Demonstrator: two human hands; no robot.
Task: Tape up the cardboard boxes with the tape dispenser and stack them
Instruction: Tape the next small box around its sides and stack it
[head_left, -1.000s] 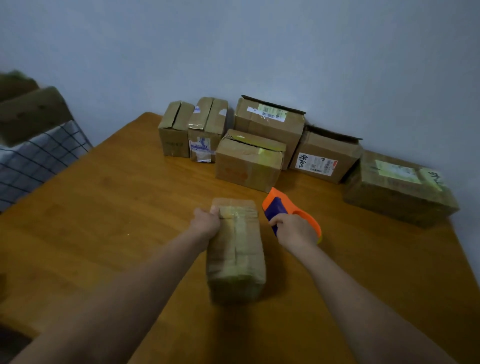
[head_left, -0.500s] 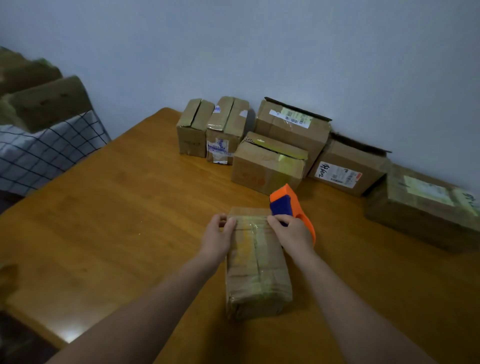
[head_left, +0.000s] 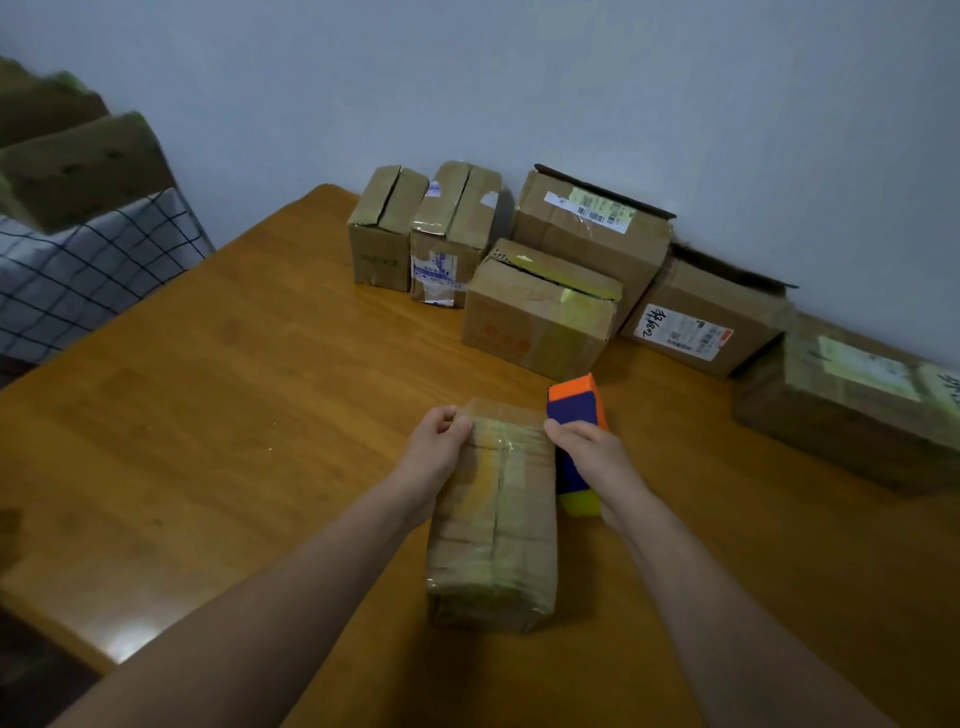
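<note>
Where the wooden counter (head_left: 208, 415) spreads from the lower left to the right edge of the frame, it takes up most of the picture and meets a pale wall (head_left: 519, 78) along the top. A checked cloth (head_left: 78, 280) lies beyond the counter's edge at the upper left.

Six cardboard boxes stand against the wall in the upper middle and right. The flat box (head_left: 852, 405) at the right edge is the broadest. Left of it sits the white-label box (head_left: 701, 322) with a flap raised, then the barcode box (head_left: 587, 234), the tallest of the row. The front box (head_left: 535, 317) stands just before those two, its top seam gaping. The left narrow box (head_left: 384, 228) and the right narrow box (head_left: 452, 234) stand touching at the row's left end.

At lower centre, well apart from the row, the taped box (head_left: 493, 519) lies lengthwise on the counter between the two forearms, wrapped in clear tape. The tape dispenser (head_left: 576, 410), orange, blue and yellow, is just beside that box's far right corner. The left grip (head_left: 436, 441) is clamped on the taped box's far left corner, fingers curled at the edge. The right grip (head_left: 592, 452) is closed round the tape dispenser, its thumb reaching the box's far right corner.
</note>
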